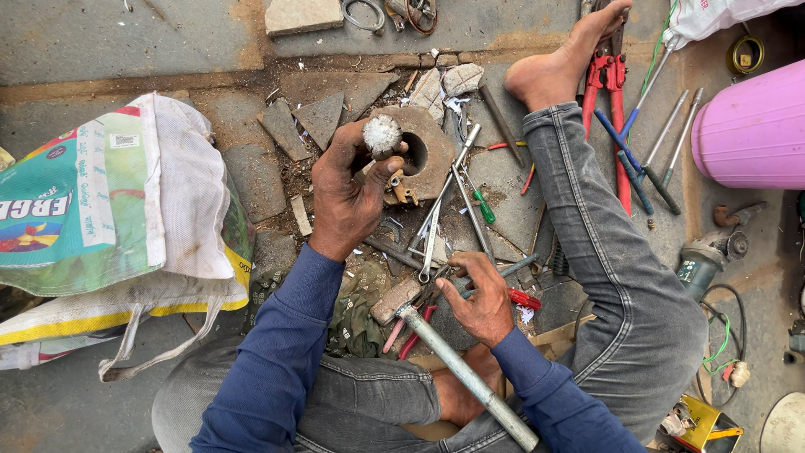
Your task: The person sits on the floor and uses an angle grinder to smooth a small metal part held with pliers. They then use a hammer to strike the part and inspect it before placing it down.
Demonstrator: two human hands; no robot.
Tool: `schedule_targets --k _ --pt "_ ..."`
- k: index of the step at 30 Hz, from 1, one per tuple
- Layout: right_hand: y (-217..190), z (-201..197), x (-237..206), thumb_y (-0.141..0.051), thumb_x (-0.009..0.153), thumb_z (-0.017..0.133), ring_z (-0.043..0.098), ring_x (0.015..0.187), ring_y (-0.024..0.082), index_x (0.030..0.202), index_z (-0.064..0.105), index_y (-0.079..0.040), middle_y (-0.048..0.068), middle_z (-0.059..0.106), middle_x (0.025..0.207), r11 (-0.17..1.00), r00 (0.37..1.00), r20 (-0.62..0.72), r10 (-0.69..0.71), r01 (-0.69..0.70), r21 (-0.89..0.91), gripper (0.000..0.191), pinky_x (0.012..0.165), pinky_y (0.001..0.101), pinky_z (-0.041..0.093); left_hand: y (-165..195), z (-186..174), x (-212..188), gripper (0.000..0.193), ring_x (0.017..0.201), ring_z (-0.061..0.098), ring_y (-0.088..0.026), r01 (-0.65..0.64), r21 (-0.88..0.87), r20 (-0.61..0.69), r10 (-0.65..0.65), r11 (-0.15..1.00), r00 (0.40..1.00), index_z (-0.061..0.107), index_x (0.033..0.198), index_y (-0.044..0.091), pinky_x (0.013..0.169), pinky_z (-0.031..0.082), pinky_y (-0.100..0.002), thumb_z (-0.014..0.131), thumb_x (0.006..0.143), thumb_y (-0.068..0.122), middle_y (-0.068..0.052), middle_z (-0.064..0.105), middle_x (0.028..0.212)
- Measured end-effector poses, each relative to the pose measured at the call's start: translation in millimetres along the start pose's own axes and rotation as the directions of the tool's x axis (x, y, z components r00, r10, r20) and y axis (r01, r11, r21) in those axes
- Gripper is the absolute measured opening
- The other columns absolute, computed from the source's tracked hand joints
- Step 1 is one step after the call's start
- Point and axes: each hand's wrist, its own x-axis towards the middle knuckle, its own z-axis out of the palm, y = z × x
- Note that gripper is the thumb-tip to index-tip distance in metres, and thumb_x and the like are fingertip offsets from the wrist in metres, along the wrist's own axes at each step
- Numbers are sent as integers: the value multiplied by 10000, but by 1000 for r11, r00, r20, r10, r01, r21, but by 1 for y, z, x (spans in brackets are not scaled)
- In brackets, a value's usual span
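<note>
Hammer [436, 335]: steel-pipe handle across lap, head by right hand [480, 304], fingers curled on nearby tools, not on handle. Left hand [348, 189]: fingers closed round white-tipped metal piece [382, 134], raised over ring-shaped block [423, 151], likely as anvil. Bolt cutters [610, 92] beyond, by foot.

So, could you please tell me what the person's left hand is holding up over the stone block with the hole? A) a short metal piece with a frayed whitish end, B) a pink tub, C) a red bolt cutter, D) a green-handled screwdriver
A: the left hand grips a short metal piece with a frayed whitish end, raised beside the stone block; the right hand rests among the tools below.
</note>
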Motion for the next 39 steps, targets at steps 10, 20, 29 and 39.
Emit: schedule_targets --k 10,20,29,39 --pt "10 6 -7 -337 863 788 712 939 249 1112 695 -42 145 692 1083 994 987 150 66 -53 -91 397 810 388 614 5 2 0 351 1132 727 -187 7 3 -4 -7 1000 1000 580 1346 75 1049 627 -358 725 1038 161 -65 703 1180" --pt "25 38 -52 -306 929 724 601 532 143 1080 627 -14 85 668 744 566 319 879 354 -821 70 343 487 288 491 10 -2 7 301 1004 756 -170 -2 122 15 0 993 1000 708 1166 8 896 612 -317 796 955 205 -86 744 1077" --pt "-30 -19 -62 -160 925 739 512 484 79 1111 583 22 12 546 708 571 543 786 296 -760 310 303 424 233 404 8 3 3 355 993 761 -213 -86 179 108 67 980 992 726 1236 54 845 612 -330 805 923 202 -106 755 1145" --pt "-96 -133 -54 -289 959 652 485 561 104 1270 570 9 18 500 717 646 833 429 349 -546 533 438 483 272 435 22 10 5 226 920 768 -203 -53 213 96 33 975 995 764 1123 67 785 617 -339 797 908 127 -109 772 1055"
